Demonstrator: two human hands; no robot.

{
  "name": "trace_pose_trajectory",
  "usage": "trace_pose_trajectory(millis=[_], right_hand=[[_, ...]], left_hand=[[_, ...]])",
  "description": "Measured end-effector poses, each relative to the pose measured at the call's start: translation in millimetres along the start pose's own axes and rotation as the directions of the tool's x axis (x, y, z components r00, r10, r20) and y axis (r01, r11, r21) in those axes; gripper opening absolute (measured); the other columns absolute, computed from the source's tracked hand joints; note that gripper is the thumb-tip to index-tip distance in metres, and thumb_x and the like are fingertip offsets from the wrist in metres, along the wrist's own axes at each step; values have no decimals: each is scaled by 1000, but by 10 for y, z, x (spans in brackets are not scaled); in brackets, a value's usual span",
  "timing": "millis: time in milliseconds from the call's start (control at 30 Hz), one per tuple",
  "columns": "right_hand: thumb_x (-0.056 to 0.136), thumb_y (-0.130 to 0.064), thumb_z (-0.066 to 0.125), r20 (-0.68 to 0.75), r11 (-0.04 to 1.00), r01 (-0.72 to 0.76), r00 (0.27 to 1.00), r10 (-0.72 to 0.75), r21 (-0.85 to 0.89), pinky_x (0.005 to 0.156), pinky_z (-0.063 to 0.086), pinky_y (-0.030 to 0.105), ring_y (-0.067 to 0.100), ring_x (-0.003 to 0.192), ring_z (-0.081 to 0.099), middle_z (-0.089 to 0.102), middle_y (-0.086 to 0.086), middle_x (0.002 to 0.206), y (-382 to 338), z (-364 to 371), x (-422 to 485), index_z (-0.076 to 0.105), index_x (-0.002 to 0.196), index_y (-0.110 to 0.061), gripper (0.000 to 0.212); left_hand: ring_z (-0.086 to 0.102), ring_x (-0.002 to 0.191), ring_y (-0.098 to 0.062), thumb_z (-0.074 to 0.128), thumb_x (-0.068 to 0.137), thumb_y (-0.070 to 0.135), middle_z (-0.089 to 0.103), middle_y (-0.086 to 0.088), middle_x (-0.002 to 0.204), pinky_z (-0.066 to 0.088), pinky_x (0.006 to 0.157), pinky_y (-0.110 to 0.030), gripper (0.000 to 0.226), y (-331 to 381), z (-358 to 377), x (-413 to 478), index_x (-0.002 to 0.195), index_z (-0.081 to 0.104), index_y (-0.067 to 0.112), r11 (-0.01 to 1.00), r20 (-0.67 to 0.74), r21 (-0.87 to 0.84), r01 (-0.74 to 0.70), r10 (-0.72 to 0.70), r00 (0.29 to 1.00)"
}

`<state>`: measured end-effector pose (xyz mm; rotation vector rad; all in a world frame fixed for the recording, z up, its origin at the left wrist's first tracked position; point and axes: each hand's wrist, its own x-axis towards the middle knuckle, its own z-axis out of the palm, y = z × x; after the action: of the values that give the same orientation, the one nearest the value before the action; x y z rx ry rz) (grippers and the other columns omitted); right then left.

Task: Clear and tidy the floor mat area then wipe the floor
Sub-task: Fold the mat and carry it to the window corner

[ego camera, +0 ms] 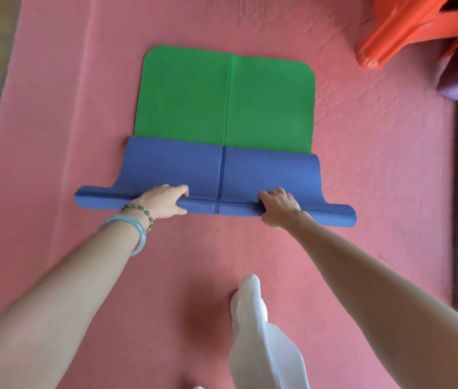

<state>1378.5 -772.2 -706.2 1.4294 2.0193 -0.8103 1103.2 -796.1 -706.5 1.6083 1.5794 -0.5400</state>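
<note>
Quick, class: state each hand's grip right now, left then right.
Left hand: grips the mat by its folded blue edge.
Right hand: grips the same edge.

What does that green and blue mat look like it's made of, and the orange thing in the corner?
The mat is probably soft foam or rubber, matte: its blue edge curls smoothly where the left hand and right hand grip it. The orange thing looks like hard moulded plastic, glossy, with rigid ribs.

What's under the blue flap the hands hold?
The green mat surface runs under the blue flap; its near part is covered. Whether pink floor covering lies beneath the held edge can't be seen.
</note>
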Motion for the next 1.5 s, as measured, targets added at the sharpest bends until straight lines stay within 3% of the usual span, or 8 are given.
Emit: trace_pose_trajectory(millis=[100,200,467,633,800,1033,1233,1500], right_hand=[[84,-12,49,-3,1000,-6,1000,6,-26,96,35,37,33,118,39,47,14,122,70,-427,80,51,120,-13,36],[83,-13,50,35,1000,-14,999,15,-13,94,36,36,32,118,42,50,14,121,156,-830,212,53,120,-14,37],[82,-9,53,0,996,-90,996,90,12,82,39,33,33,113,54,59,14,121,278,-1873,682,47,122,-10,40],[81,-9,53,-27,992,-128,991,128,1,89,39,37,30,111,56,60,15,116,484,-2393,1200,44,120,-10,40],[80,-8,53,-82,988,-150,986,148,-24,90,37,38,31,112,54,58,18,116,645,-2838,1715,43,116,-7,37],[83,-6,49,-4,987,-134,991,134,-89,95,35,37,32,117,50,55,18,122,703,-3201,2537,40,124,-7,42],[86,-12,48,39,986,-131,990,135,-99,93,40,35,31,121,50,51,14,132,945,-3178,3298,42,128,-7,43],[75,-10,58,145,985,-167,975,171,-37,70,40,30,29,91,54,56,9,103,1098,-2920,4275,50,106,-10,32]], left_hand=[[50,107,-26,61,86,33,45,-5,121,42,86,-37,42,94,-461,51,123,50,17,998,-17,26,-54,54,998],[46,116,-26,59,87,39,52,-5,123,34,94,-37,48,173,-885,141,128,50,17,984,-76,155,-92,104,992],[56,99,-30,65,84,35,63,-13,106,32,78,-32,45,265,-1984,618,118,50,10,982,-196,78,-170,182,963],[58,92,-32,63,86,36,65,-15,93,35,75,-34,47,352,-2680,1164,119,51,6,972,-213,139,-187,214,953],[59,93,-33,62,87,35,64,-16,99,39,67,-35,40,414,-3192,1673,110,51,3,965,-280,207,-161,216,935],[56,86,-33,57,91,31,61,-17,94,33,62,-35,32,263,-3445,2285,97,48,1,971,-239,224,-87,142,961],[53,106,-34,57,89,34,60,-18,111,38,81,-37,39,142,-3485,3157,109,49,2,973,-164,204,-107,141,976],[42,119,-28,45,89,39,49,-8,130,34,93,-36,50,-108,-3278,4095,134,36,19,985,-12,134,-109,112,994]])
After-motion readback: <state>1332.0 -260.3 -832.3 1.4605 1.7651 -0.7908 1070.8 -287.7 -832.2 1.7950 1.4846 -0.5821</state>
